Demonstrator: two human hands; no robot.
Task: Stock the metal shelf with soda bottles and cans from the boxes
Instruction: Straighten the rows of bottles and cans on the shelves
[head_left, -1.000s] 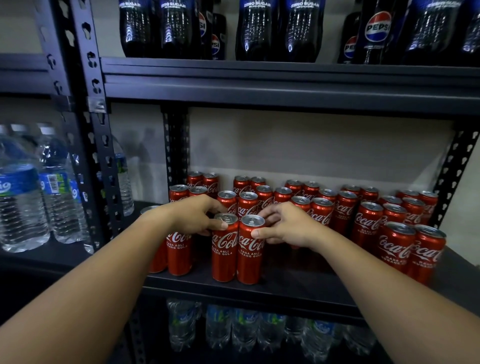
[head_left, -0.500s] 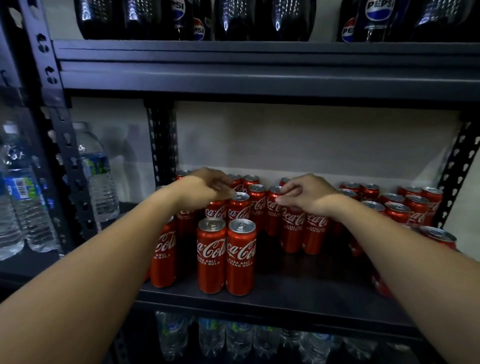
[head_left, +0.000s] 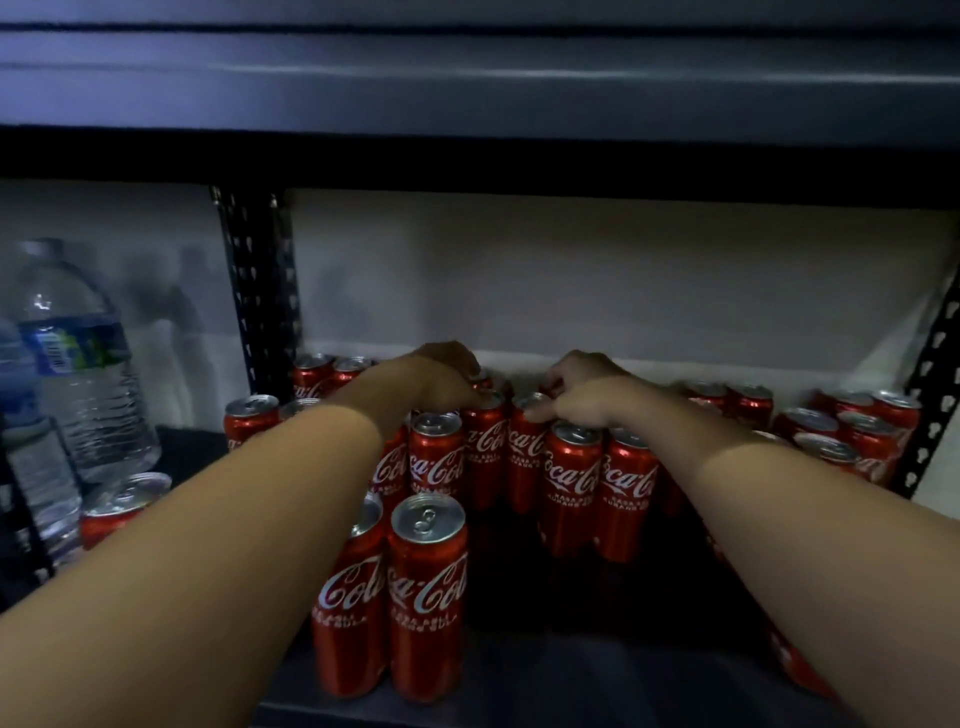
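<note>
Two hands (head_left: 511, 389) atop back cans (head_left: 506, 447), shelf (head_left: 597, 670) front open

Clear water bottle (head_left: 85, 364) with blue-green label, upright at far left beyond the perforated black upright (head_left: 260, 291). More water bottles (head_left: 31, 467), blurred, nearer the left edge. Pale wall (head_left: 597, 280) behind.

Hands gone deeper, camera closer

Left hand (head_left: 441, 379) and right hand (head_left: 582, 397) have left the two near cans (head_left: 397, 597), reaching onto far-row can tops (grip unclear); Pepsi bottles overhead have dropped out of view, upper shelf edge (head_left: 467, 88) fills top.
</note>
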